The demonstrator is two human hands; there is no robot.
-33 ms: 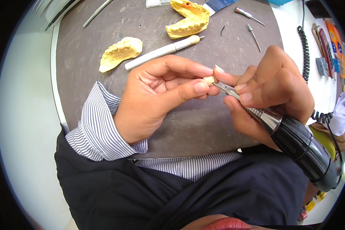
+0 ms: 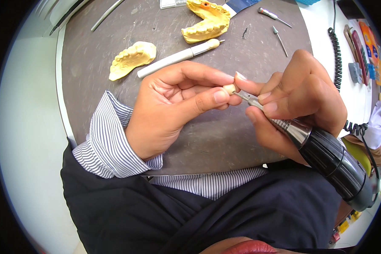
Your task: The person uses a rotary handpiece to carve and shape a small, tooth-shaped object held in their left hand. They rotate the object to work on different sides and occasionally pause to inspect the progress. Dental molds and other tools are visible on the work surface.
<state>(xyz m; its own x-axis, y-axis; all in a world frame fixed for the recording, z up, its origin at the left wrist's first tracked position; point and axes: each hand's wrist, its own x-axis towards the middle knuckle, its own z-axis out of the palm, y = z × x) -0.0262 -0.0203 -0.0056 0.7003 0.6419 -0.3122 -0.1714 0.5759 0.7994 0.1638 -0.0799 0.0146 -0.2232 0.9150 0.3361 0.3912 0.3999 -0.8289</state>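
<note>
Between its thumb and fingertips, my left hand [image 2: 165, 108] pinches a small cream dental crown [image 2: 230, 88]. My right hand [image 2: 302, 95] is closed round the metal nose of a black and silver rotary handpiece [image 2: 332, 158]. The handpiece's thin bur [image 2: 240, 95] points at the crown, its tip at or very near the crown's lower right edge. A fingertip of the right hand meets the left fingertips beside the crown. Behind the left hand lies a light grey pen-shaped tool [image 2: 167, 63] with a cream collar and a metal tip.
A partial yellow dental cast [image 2: 133, 59] and a horseshoe-shaped one [image 2: 207, 29] rest on the scratched dark bench mat [image 2: 224, 139]. Farther right lie a pointed grey bur [image 2: 279, 40] and a small screwdriver-like tool [image 2: 274, 17]. A coiled black cord [image 2: 336, 59] hangs along the right side.
</note>
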